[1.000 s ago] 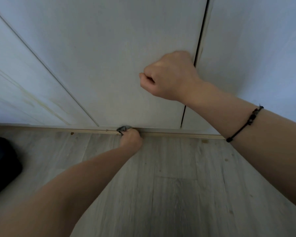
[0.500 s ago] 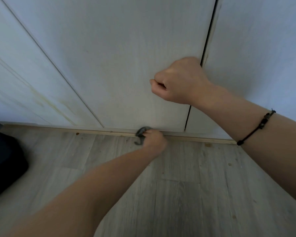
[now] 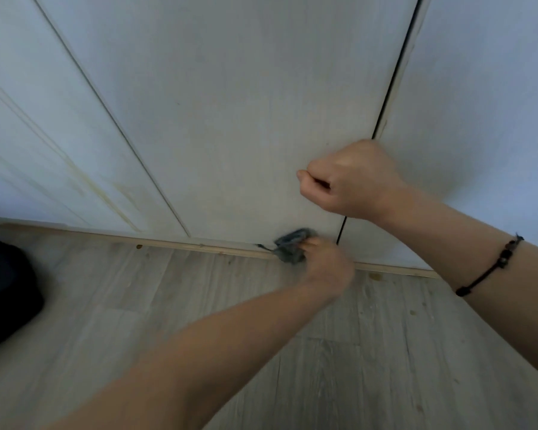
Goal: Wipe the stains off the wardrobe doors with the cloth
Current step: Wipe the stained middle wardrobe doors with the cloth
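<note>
Wardrobe door [image 3: 230,119] base wipe, lower centre.
Left hand [image 3: 325,266] grasps cloth [image 3: 292,245]; right hand [image 3: 351,181] clenched, empty; advise firm, short strokes.

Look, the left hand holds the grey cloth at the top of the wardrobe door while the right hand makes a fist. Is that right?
Not the top. The head view shows the left hand holding the grey cloth at the bottom of the wardrobe door, by the wooden strip along the floor. The right hand does make a fist.
</note>
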### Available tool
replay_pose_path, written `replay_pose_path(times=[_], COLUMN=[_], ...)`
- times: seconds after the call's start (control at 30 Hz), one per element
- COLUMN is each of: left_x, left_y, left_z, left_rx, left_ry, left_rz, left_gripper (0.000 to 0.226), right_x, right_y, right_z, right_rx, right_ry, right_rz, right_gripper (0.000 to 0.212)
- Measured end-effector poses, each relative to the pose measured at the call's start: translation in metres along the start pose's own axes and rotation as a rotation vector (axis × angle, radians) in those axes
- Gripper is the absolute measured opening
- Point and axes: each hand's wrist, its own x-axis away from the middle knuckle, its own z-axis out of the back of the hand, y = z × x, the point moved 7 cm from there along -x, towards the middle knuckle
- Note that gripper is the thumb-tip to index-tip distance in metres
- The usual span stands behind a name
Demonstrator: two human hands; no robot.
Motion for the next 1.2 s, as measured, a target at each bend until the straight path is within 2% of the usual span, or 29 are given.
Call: replay_pose_path(times=[0.07,0.1,0.17,0.23,0.33,0.4,0.5,0.6,0.77,0.83,0.93,1.03,1.13,1.2], left_x=[0.05,0.061,0.07,0.075,0.091,0.102,0.106,0.097,0.1,0.095,0.082,0.086,0.103,0.113], left_y=[0.043,0.056,0.059,0.047,0.041,0.044,0.056,0.063,0.061,0.053,0.026,0.005,0.003,0.001], left_z=[0.01,0.017,0.029,0.038,0.071,0.091,0.121,0.15,0.195,0.2,0.199,0.208,0.243,0.278], left_rx=[0.164,0.224,0.255,0.33,0.364,0.247,-0.148,-0.376,-0.466,-0.516,-0.663,-0.707,-0.595,-0.473], left_ry=[-0.039,-0.04,0.06,0.076,0.257,0.383,0.651,0.704,0.836,0.81,0.682,0.617,0.651,0.74], left_rz=[-0.035,-0.106,-0.252,-0.34,-0.527,-0.702,-0.919,-0.99,-1.145,-1.167,-1.128,-1.173,-1.264,-1.27], left_gripper=[0.057,0.049,0.03,0.039,0.065,0.073,0.06,0.059,0.052,0.053,0.065,0.065,0.05,0.04], right_x=[0.015,0.022,0.031,0.038,0.043,0.045,0.037,0.021,0.01,0.01,0.011,0.01,-0.009,-0.033], right_y=[-0.002,-0.003,-0.002,0.001,0.01,0.014,0.015,0.018,0.015,0.017,0.017,0.004,-0.007,-0.018], right_z=[0.0,0.001,0.002,0.002,0.001,-0.001,0.003,0.023,0.045,0.04,0.014,-0.002,0.016,0.031], right_rx=[0.003,-0.004,-0.016,-0.04,-0.047,-0.04,-0.07,-0.111,-0.063,-0.115,-0.155,-0.063,-0.048,-0.09], right_ry=[-0.033,-0.044,-0.07,-0.088,-0.105,-0.102,-0.035,0.062,0.141,0.097,-0.084,-0.122,0.044,0.137], right_rz=[0.02,0.021,0.026,0.034,0.002,-0.03,-0.068,-0.133,-0.214,-0.264,-0.375,-0.317,-0.231,-0.145], right_gripper=[0.046,0.046,0.045,0.045,0.044,0.044,0.043,0.043,0.031,0.023,0.019,0.022,0.01,0.015])
